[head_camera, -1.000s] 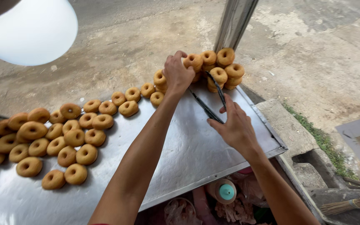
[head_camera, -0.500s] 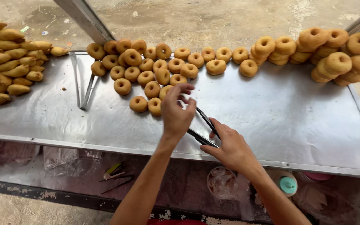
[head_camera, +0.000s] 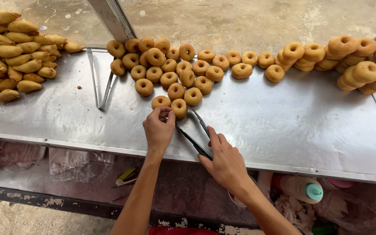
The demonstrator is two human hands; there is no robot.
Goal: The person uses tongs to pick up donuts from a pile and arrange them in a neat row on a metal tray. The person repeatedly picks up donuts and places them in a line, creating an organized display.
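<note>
At the far left I see a heap of golden fried pastries [head_camera: 11, 52], too many and too overlapped to count. Next, one pair of metal tongs [head_camera: 101, 80] lies idle on the steel counter [head_camera: 283, 126], its long axis running away from me.

My left hand [head_camera: 158, 129] sits at the near edge of the main ring doughnut cluster [head_camera: 170, 69], roughly two dozen rings as far as I can count. Its fingers curl together on the nearest doughnut [head_camera: 161, 102], which lies just beyond the fingertips, flat on the counter. A second doughnut [head_camera: 179, 108] touches it on the right.

My right hand [head_camera: 225, 161] is clamped on the handle of the black tongs [head_camera: 193, 130], whose long axis points up and left; the two arms stand apart either side of that second doughnut. The left hand is nearer the first ring, the tongs nearer the second.

Further right runs a single row of about five doughnuts, then a stacked pile [head_camera: 353, 65] I cannot count exactly.
</note>
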